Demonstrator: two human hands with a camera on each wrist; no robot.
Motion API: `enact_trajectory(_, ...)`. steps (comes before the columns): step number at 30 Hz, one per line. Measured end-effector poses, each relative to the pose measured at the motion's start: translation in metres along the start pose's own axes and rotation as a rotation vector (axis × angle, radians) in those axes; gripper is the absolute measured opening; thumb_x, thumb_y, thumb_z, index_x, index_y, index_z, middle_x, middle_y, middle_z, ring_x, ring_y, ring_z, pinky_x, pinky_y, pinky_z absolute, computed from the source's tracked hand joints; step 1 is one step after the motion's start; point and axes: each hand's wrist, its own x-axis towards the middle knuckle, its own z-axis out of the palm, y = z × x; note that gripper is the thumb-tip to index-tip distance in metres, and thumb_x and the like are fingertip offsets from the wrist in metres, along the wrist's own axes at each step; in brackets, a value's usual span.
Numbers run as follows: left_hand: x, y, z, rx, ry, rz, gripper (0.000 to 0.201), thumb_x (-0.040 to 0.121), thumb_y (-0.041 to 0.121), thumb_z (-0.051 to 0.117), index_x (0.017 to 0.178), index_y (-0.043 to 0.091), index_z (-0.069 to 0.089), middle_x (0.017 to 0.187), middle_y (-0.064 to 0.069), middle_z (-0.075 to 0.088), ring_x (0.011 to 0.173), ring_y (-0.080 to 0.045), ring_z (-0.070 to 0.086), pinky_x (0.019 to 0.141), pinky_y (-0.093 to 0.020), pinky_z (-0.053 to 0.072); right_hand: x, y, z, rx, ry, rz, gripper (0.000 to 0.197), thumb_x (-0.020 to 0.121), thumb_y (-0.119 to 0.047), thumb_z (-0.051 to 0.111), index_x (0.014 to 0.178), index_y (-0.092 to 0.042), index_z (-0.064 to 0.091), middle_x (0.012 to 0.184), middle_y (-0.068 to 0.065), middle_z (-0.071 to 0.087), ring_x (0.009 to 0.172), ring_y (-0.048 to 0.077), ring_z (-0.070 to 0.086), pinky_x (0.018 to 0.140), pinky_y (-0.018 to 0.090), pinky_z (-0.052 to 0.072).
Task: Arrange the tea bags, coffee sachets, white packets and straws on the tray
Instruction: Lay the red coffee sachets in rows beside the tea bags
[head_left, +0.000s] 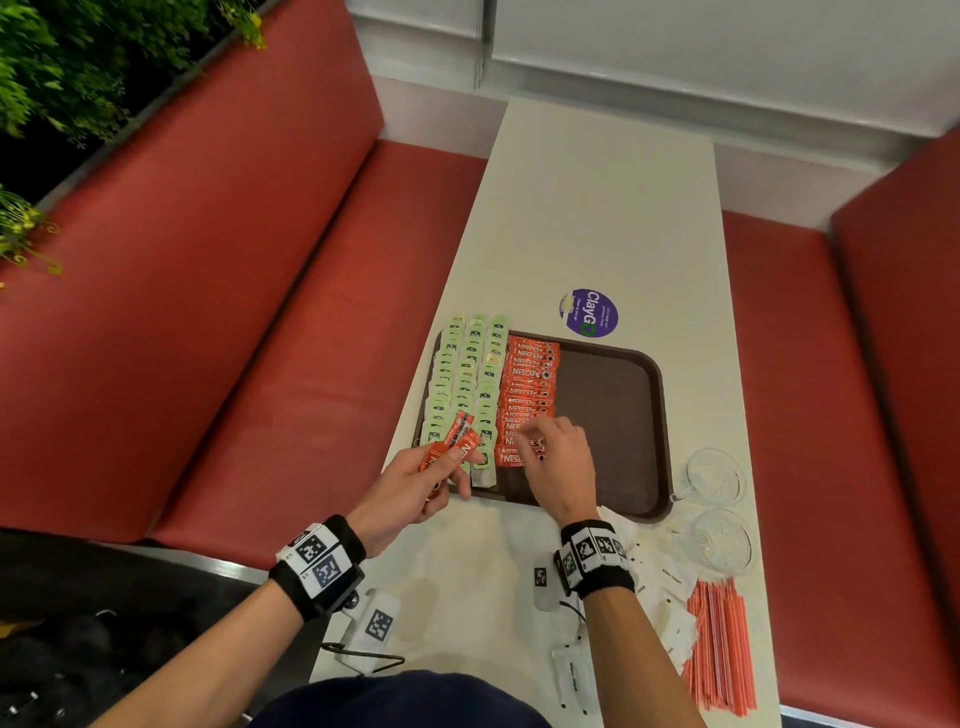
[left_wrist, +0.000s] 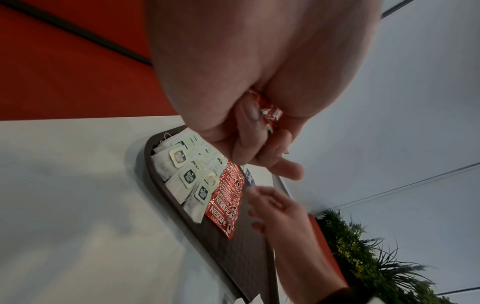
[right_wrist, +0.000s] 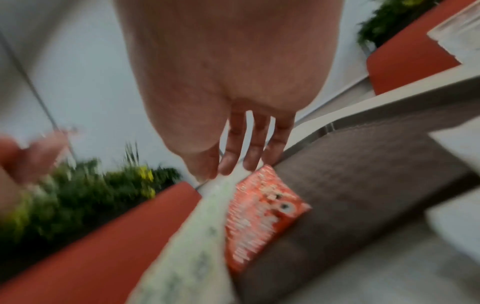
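A brown tray (head_left: 618, 415) lies on the white table. Three columns of green-tagged tea bags (head_left: 462, 384) fill its left side, with a column of red coffee sachets (head_left: 530, 384) beside them. My left hand (head_left: 415, 483) grips a small bunch of red coffee sachets (head_left: 452, 441) over the tray's near-left corner; they show between its fingers in the left wrist view (left_wrist: 270, 115). My right hand (head_left: 556, 457) hovers over the near end of the sachet column (right_wrist: 259, 216), fingers relaxed and holding nothing. White packets (head_left: 670, 597) and orange straws (head_left: 722, 644) lie on the table at the near right.
Two clear glass cups (head_left: 714, 475) stand right of the tray. A round purple sticker (head_left: 589, 313) is on the table beyond the tray. Red bench seats (head_left: 260, 312) flank the table on both sides. The tray's right half (head_left: 623, 405) is bare.
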Motion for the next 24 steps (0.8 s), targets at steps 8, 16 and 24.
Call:
enact_trajectory(8, -0.001, 0.011, 0.009, 0.073, -0.018, 0.021, 0.032, 0.11, 0.044, 0.056, 0.116, 0.018, 0.073, 0.093, -0.014, 0.076, 0.054, -0.015, 0.041, 0.047, -0.02, 0.026, -0.023, -0.065, -0.046, 0.751, -0.228, 0.026, 0.011, 0.099, -0.028, 0.081, 0.1, -0.018, 0.077, 0.097, -0.001, 0.078, 0.091, 0.016, 0.072, 0.082, 0.026, 0.056)
enact_trajectory(16, -0.001, 0.021, 0.016, 0.172, -0.091, 0.038, 0.046, 0.114, 0.037, 0.047, 0.115, -0.001, 0.073, 0.089, -0.005, 0.069, 0.053, -0.001, 0.047, 0.047, -0.012, 0.031, -0.027, -0.065, -0.056, 1.12, -0.151, 0.18, 0.023, 0.104, -0.015, 0.073, 0.11, 0.004, 0.061, 0.107, 0.024, 0.078, 0.093, 0.031, 0.073, 0.085, 0.047, 0.06)
enact_trajectory(24, 0.001, 0.027, 0.016, 0.194, -0.027, 0.022, 0.045, 0.113, 0.046, 0.041, 0.098, 0.01, 0.063, 0.074, 0.001, 0.044, 0.054, -0.005, 0.034, 0.048, -0.014, 0.029, -0.02, -0.07, -0.07, 0.966, 0.024, 0.121, 0.019, 0.095, -0.016, 0.085, 0.103, -0.006, 0.07, 0.092, 0.011, 0.081, 0.084, 0.022, 0.077, 0.078, 0.036, 0.063)
